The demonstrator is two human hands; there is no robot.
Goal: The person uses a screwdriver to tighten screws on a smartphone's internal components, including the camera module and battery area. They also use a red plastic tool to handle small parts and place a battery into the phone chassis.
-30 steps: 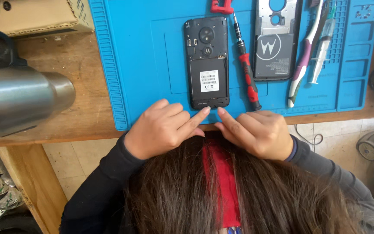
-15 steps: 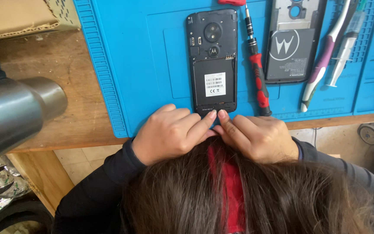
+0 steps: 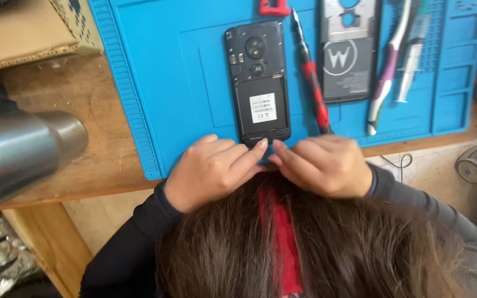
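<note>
Hair: long brown hair (image 3: 316, 248) with a red strip fills the bottom of the view, nearest the camera.
Left hand: the left hand (image 3: 211, 168) rests at the near edge of the blue mat (image 3: 167, 83), fingers curled, forefinger tip touching the phone's bottom edge. It grips nothing.
Right hand: the right hand (image 3: 321, 165) sits just beside the left, forefinger tip also at the phone's bottom edge; nothing is held that I can see.
Phone: a black phone (image 3: 258, 83) with its back cover off lies upright on the mat, just beyond both fingertips.
Open room: bare mat lies left of the phone; bare wooden counter (image 3: 95, 143) lies left of the mat.
Right of phone: a red-and-black screwdriver (image 3: 311, 83) lies just beside it, then the removed grey back cover (image 3: 349, 52), then slim tools (image 3: 390, 66).
Left edge: a metal cylinder (image 3: 17, 149) juts in; a cardboard box (image 3: 23, 27) sits at the far corner.
</note>
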